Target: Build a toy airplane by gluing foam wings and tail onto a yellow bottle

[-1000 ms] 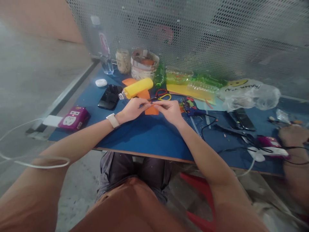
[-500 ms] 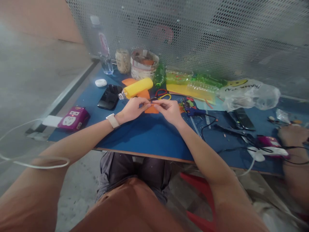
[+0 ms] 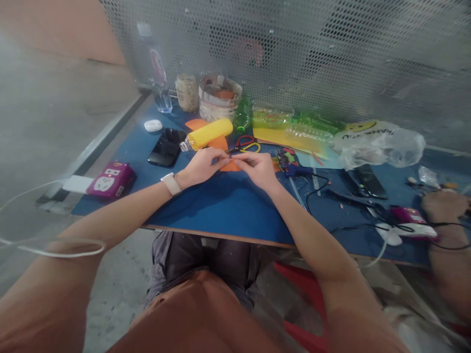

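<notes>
Both my hands meet over the blue table (image 3: 221, 211), pinching a piece of orange paper (image 3: 231, 166) between thumbs and fingers. My left hand (image 3: 205, 166) has its fingertips closed on the paper's left side. On the other side my right hand (image 3: 258, 169) is closed on it too, and the fingers partly hide the paper. Just beyond the fingertips lie scissors (image 3: 250, 146) with red and yellow handles. A bottle wrapped in yellow (image 3: 210, 134) rests on its side behind my left hand, with more orange paper (image 3: 220, 142) beneath it.
To the left are a black phone (image 3: 167, 147), a white case (image 3: 153, 126) and a purple power socket (image 3: 112, 180). A blue glue gun (image 3: 298, 170) with a cord lies right of my hands. Plastic bottles and a plastic bag (image 3: 380, 142) line the back. Another person's hand (image 3: 445, 208) is at far right.
Between my fingers the orange paper has shifted slightly, and less of it hangs below them. My hands stay in nearly the same place.
</notes>
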Motion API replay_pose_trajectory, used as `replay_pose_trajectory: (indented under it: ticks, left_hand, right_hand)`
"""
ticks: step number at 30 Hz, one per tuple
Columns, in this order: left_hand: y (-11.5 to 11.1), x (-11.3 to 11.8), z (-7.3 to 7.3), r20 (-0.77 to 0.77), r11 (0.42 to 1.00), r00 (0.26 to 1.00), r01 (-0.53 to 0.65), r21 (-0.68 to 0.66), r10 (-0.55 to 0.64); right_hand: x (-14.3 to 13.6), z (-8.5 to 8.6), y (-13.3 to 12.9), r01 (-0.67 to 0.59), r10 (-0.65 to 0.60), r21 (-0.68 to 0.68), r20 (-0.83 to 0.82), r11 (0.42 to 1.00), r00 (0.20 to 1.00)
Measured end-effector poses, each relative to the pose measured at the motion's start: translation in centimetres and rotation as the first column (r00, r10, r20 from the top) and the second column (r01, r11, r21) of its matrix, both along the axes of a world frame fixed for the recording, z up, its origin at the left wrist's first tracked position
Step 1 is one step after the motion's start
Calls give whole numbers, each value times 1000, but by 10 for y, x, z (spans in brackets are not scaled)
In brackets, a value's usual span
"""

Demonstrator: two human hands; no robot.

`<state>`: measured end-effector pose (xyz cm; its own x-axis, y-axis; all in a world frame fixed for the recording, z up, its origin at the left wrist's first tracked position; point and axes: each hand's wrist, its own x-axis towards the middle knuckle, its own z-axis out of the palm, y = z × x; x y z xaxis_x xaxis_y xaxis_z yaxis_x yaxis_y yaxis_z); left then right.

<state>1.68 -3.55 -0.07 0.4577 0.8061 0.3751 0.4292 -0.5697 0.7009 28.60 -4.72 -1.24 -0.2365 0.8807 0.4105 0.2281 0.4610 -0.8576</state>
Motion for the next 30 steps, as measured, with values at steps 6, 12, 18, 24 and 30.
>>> replay_pose_trajectory:
  ticks: [6,12,18,24,30]
  left_hand:
    - [-2,-1,1,49,1000,999,9,3,-9]
    - [-2,0,0,48,1000,999,0,24,-2]
    - [-2,-1,1,-4,1000,1000,15,24,-14]
    - [-2,-1,1,25,1000,1000,6,18,-6]
    - [0,-2,-4,33,1000,999,0,10,-1]
  right_hand:
    - [-3,1,1,20,-21,-38,-23,999,1000]
    - [-1,2,-1,12,-13,-62,-16,998,1000]
    - [-3,4,-2,28,-28,-43,-4,999,1000]
    - [-4,2,-1,-9,6,-83,-34,997,999]
    - [-3,1,1,-43,41,-123,-14,991,999]
